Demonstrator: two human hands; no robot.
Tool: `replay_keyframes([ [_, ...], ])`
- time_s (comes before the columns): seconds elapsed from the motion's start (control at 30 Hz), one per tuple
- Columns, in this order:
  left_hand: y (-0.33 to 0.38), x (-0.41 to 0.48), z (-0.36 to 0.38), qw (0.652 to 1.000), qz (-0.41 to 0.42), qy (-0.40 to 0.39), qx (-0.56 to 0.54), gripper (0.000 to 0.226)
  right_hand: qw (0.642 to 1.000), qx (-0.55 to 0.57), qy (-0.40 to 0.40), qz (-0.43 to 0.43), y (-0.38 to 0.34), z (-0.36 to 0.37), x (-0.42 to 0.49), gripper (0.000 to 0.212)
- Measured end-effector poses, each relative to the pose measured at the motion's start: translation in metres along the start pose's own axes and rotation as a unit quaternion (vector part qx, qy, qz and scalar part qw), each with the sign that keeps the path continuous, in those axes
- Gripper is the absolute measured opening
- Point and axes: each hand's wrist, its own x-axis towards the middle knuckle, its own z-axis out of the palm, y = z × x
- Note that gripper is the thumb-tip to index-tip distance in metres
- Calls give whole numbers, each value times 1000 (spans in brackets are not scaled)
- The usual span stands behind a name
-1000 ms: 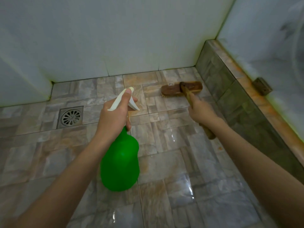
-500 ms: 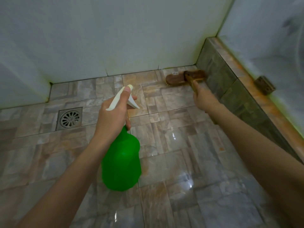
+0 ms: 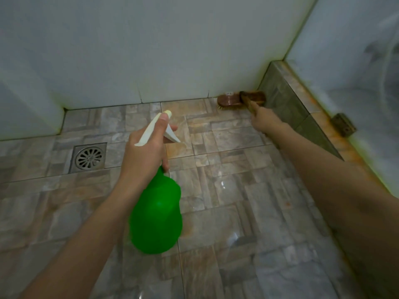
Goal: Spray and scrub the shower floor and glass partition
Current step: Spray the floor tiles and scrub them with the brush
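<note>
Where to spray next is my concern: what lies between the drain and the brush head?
Head view: only stained floor tiles show; the left hand holding the spray bottle hides part of that stretch.

A square metal drain (image 3: 89,158) (round grate) lies near the white wall (image 3: 151,50)

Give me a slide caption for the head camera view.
Right hand holds a wooden brush in the far corner of the shower floor; left hand grips a green spray bottle.
</note>
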Motion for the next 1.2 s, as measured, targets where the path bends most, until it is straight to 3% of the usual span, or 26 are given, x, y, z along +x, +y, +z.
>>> replay_keyframes([
  [0.2,-4,0,-12,1000,-12,12,12,43,1000,6,-6,-5,8,33,-77,59],
  [0.43,-12,4,-24,999,9,12,50,35,999,13,32,3,-26,18,14,60],
  [0.63,-12,5,-36,999,-8,27,26,38,1000,-20,10,1,-48,69,-59,63],
  [0.83,-18,2,-47,999,1,43,24,39,1000,6,-12,-14,-98,42,-6,67],
  [1.03,-11,-4,-62,997,-22,69,30,41,997,-36,-64,-5,-99,61,-107,70],
  [1.2,-18,-6,-77,997,-6,75,30,33,998,2,-40,-44,-146,48,-30,74],
])
